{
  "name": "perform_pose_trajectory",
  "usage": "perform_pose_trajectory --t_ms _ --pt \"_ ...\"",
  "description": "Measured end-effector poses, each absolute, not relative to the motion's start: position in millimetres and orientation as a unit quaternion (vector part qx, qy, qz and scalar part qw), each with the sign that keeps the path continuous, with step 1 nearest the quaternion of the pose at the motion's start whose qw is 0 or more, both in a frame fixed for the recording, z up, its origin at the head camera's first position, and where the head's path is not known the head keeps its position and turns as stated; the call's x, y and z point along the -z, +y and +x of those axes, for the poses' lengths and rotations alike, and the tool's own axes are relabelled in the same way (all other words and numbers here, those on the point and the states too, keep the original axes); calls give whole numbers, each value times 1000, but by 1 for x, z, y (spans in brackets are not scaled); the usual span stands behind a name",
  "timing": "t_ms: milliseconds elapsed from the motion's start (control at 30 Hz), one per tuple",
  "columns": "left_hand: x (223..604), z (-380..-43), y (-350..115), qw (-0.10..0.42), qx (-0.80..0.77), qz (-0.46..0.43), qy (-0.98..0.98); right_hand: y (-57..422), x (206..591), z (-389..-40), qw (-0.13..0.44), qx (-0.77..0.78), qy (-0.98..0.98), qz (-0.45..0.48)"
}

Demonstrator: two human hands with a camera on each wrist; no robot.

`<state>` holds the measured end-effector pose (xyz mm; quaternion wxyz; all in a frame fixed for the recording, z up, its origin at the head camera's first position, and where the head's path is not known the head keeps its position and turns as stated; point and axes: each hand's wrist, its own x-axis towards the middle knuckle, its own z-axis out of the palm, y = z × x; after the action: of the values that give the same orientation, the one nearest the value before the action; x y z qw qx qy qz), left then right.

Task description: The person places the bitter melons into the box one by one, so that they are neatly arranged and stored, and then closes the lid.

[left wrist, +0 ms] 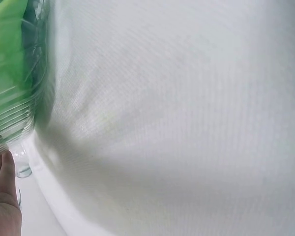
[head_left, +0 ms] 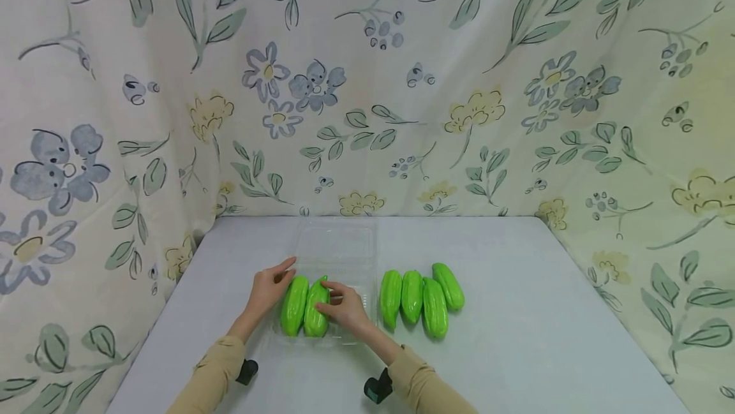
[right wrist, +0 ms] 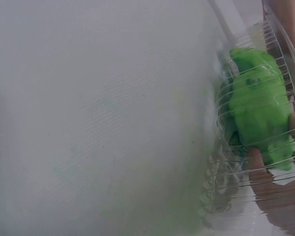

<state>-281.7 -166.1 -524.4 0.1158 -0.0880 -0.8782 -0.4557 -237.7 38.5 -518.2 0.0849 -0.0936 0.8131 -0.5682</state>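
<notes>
A clear plastic clamshell box [head_left: 344,339] lies with its lid [head_left: 335,242] folded back, away from me. Two shiny green ridged vegetables, like bitter melons, sit side by side in its left part. My left hand [head_left: 268,288] grips the box's left edge, beside the top of the left bitter melon [head_left: 294,309]; fingertips [left wrist: 6,160] meet the ribbed side in the left wrist view. With thumb and fingers, my right hand [head_left: 347,309] holds the second bitter melon [head_left: 316,321]. Through the box wall, the right wrist view shows that bitter melon [right wrist: 260,103] with fingers around it.
Several more bitter melons [head_left: 412,296] lie on the white table [head_left: 545,337] just right of the box. A floral curtain [head_left: 367,114] hangs behind and along both sides. Dark wrist cameras [head_left: 378,388] sit below the sleeves.
</notes>
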Motion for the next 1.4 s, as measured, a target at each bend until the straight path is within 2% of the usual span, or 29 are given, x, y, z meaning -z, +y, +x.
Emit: perform_pose_trajectory --t_ms 900,1400 --pt "526 -283 -167 118 458 -82 -877 51 510 -235 84 592 794 -106" --pt "529 -285 -168 126 455 -94 -877 60 498 -228 108 612 771 -139"
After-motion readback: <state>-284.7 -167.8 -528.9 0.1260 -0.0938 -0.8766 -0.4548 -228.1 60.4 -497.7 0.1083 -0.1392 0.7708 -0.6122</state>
